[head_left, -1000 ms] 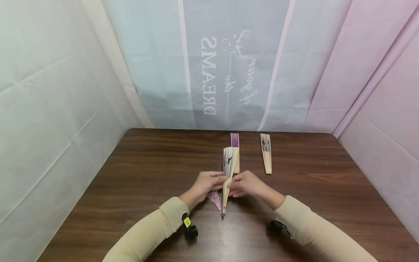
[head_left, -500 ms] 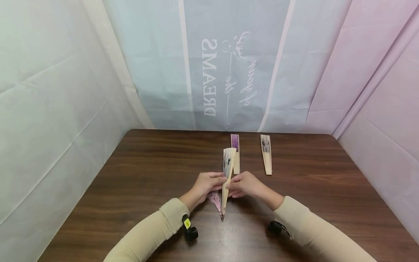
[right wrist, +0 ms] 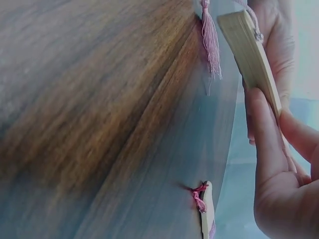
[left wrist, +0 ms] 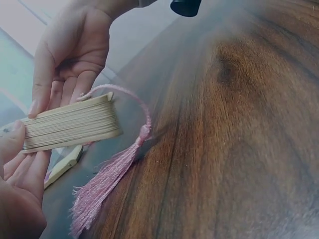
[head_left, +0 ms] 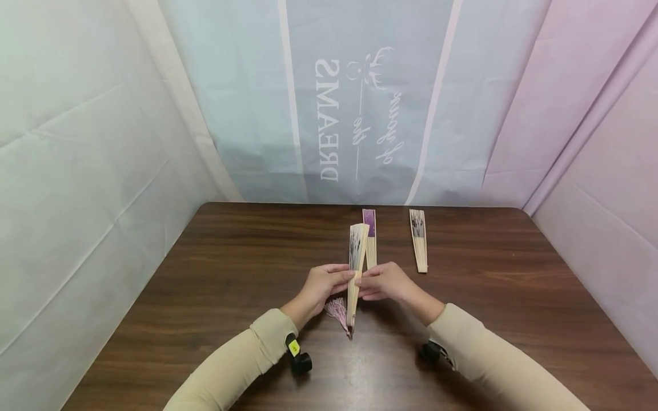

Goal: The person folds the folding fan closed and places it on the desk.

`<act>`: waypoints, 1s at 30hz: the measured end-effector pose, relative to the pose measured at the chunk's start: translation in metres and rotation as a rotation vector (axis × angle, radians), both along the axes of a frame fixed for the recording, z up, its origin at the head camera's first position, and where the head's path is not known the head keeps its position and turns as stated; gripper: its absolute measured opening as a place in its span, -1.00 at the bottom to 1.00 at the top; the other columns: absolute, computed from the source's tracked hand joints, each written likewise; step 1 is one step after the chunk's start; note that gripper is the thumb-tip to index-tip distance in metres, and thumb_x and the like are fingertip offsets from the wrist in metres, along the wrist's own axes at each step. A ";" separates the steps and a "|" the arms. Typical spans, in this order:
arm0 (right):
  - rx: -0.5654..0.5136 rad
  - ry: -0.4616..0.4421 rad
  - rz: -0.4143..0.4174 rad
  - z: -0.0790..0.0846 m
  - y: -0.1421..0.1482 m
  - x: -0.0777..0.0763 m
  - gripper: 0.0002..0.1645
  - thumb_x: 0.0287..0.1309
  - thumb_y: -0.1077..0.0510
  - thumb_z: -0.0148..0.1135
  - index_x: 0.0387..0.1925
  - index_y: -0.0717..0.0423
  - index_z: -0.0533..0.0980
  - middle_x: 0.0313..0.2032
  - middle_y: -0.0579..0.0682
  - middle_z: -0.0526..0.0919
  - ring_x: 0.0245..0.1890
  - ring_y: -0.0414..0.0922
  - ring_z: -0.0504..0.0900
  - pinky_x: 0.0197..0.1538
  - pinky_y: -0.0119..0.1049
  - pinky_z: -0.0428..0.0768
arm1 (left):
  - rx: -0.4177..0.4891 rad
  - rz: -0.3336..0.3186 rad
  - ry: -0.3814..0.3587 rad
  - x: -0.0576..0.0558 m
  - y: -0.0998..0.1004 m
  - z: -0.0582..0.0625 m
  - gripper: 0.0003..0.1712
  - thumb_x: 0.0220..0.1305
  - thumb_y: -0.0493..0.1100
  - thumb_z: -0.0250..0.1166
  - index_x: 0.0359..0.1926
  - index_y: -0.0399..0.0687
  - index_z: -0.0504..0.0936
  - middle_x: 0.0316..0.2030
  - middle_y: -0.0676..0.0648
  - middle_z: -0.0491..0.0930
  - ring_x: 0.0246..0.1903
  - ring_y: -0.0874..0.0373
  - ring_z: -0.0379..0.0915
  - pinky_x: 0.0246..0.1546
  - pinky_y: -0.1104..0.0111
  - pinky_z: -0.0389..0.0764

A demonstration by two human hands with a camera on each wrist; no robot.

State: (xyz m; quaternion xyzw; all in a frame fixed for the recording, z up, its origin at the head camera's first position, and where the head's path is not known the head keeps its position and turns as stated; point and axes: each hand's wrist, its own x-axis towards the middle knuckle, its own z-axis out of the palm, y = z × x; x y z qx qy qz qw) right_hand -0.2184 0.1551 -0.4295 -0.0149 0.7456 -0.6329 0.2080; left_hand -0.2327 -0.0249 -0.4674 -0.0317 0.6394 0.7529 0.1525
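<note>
A folding fan (head_left: 358, 245) with a pale ribbed frame and a grey-and-white printed leaf is held between both hands in the head view, almost fully folded. My left hand (head_left: 321, 285) pinches its left side, thumb on the near face. From the other side, my right hand (head_left: 388, 281) pinches the ribs. A pink tassel (left wrist: 107, 184) hangs by a cord from the fan's pivot end. Stacked rib edges (left wrist: 75, 124) show in the left wrist view. In the right wrist view the fan (right wrist: 254, 59) is tilted, with right fingers (right wrist: 269, 134) along it.
Behind the held fan lies a folded purple fan (head_left: 370, 225), partly covered by it. To its right is another folded fan (head_left: 418, 240) with a grey print. Both rest on the dark wooden table (head_left: 247, 245). A printed curtain (head_left: 339, 114) stands beyond the back edge.
The held fan has narrowed as its ribs came together. Both hands have lifted it slightly upward in the head view. The two fans on the table have stayed put.
</note>
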 end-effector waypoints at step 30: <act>-0.121 0.015 -0.209 0.003 -0.047 -0.056 -0.62 0.23 0.34 0.29 0.00 0.57 0.53 -0.34 0.20 0.78 -0.48 -0.20 0.73 -0.24 -0.27 0.81 | -0.045 0.216 0.047 -0.011 -0.030 0.005 -0.68 0.22 -0.36 0.38 -0.04 -0.51 0.66 -0.15 -0.35 0.73 -0.33 0.24 0.67 -0.24 0.42 0.79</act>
